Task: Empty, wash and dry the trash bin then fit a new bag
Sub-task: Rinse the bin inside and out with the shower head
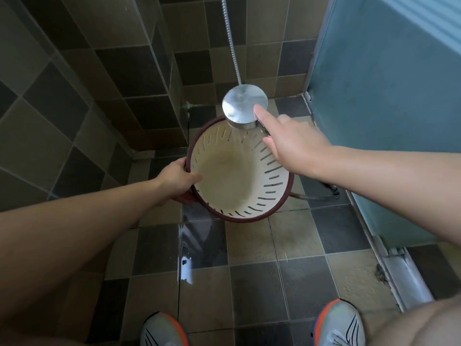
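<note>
Gripping the trash bin [232,176] by its rim, the left hand [178,179] tilts it. The right hand [291,143] clasps the shower head [243,106], handle mostly hidden, forefinger straight.

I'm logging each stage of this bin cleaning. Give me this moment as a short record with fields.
place: tiled shower corner, wet floor
bin: cream bin with slotted wall and dark red rim, tilted, opening toward the camera, no bag inside
left hand: left hand grips the bin's rim
right hand: right hand holds the shower head, index finger stretched along it
shower head: above the bin's far rim, hose running up
water: spray faintly visible into the bin
</note>
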